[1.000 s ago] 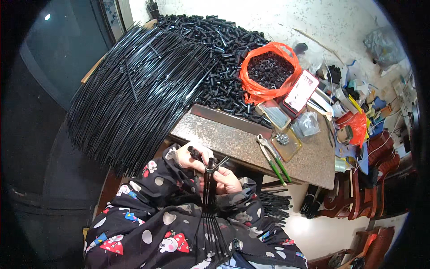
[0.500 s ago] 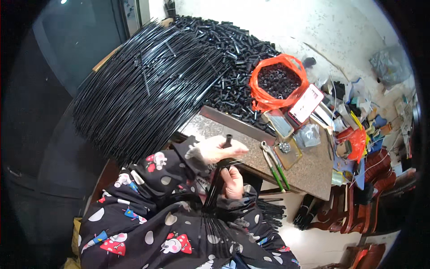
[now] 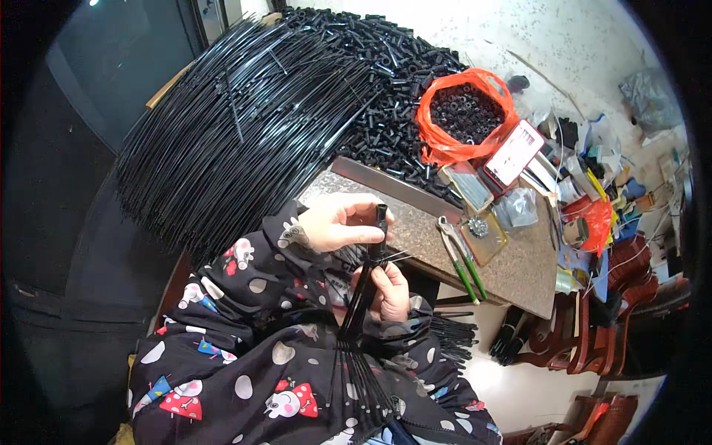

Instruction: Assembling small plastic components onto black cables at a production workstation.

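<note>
Left hand [image 3: 337, 226] closes round a black tube [image 3: 381, 215], above the right hand [image 3: 391, 291].
The right clamps the rods [image 3: 354, 311] just below, seemingly steadying them; pliers [image 3: 461, 261] lie to its right, likely for easy reach.

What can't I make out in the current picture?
All in the head view:
Left hand: fingers partly hidden behind the black tube.
Right hand: some fingers hidden behind the black rods.
Second rod bunch: one end hidden by the right sleeve.
Black pieces: lower ones hidden by the orange bag.
Metal bits: too small to identify.
</note>
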A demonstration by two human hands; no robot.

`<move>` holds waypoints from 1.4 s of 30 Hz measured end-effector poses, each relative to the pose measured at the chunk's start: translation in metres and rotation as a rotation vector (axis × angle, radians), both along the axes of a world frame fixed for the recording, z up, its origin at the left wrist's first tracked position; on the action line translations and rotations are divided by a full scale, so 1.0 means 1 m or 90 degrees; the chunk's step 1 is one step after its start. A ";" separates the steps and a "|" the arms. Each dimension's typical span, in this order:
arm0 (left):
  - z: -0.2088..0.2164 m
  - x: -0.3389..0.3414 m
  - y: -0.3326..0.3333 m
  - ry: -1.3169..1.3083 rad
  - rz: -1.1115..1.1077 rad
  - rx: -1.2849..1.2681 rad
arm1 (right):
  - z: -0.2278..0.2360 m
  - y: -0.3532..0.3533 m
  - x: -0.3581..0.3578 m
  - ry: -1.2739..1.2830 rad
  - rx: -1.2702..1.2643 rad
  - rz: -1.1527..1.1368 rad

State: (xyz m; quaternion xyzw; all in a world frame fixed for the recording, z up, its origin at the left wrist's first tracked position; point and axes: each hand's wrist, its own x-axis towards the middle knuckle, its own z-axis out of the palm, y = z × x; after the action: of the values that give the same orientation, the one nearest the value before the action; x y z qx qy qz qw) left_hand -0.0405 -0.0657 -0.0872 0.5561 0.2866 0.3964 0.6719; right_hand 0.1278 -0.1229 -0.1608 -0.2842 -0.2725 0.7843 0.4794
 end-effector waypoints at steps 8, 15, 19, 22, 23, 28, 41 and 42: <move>-0.007 0.004 0.009 0.019 -0.038 0.054 | -0.004 0.003 0.004 0.020 -0.006 0.028; -0.006 0.015 0.001 0.420 0.176 0.446 | -0.009 0.008 0.005 0.071 -0.003 0.056; -0.014 0.020 -0.004 0.447 0.256 0.403 | -0.015 0.011 0.005 0.064 -0.021 0.049; -0.012 0.020 -0.004 0.441 0.250 0.412 | -0.016 0.009 0.003 0.063 -0.038 0.039; -0.007 0.019 -0.003 0.404 0.210 0.363 | -0.016 0.008 0.005 0.063 -0.035 0.036; -0.011 0.017 -0.010 0.169 0.166 0.096 | -0.019 0.006 0.005 0.041 0.009 0.046; -0.023 0.010 -0.032 0.174 0.107 0.331 | -0.011 0.000 0.009 0.050 0.042 -0.016; -0.029 0.011 -0.032 0.173 0.134 0.353 | -0.007 -0.001 0.007 0.051 0.045 -0.023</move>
State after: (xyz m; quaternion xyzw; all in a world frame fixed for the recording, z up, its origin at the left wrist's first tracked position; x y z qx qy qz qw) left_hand -0.0298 -0.0979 -0.1165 0.7333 0.3105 0.4487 0.4056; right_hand 0.1353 -0.1236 -0.1679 -0.2405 -0.2753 0.7763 0.5136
